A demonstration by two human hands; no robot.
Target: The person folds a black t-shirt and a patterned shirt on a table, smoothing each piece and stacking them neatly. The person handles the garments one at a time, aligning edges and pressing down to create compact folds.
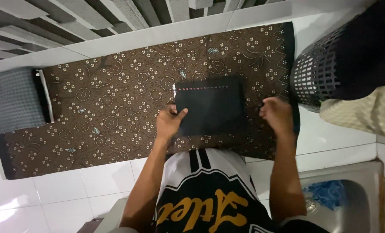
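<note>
Cloth of a dark, almost black colour, folded into a flat rectangle [210, 105], is laid at the centre of the frame on a brown patterned batik cloth [110, 108], which is spread over a white tiled counter [71, 190]. A line of small coloured stitching is seen along the upper edge of the folded rectangle. The left hand [168, 123] is placed at the lower left corner of the rectangle, with the thumb pressed on top and the corner gripped. The right hand [276, 114] is held loosely curled just beside the right edge of the rectangle; whether the edge is touched cannot be told. A dark perforated laundry basket [326, 69] is located at the upper right of the frame, with a cream textured fabric [365, 114] below it. A steel sink [352, 203] is found at the lower right. A grey checked fabric [11, 101] is positioned at the left edge.
</note>
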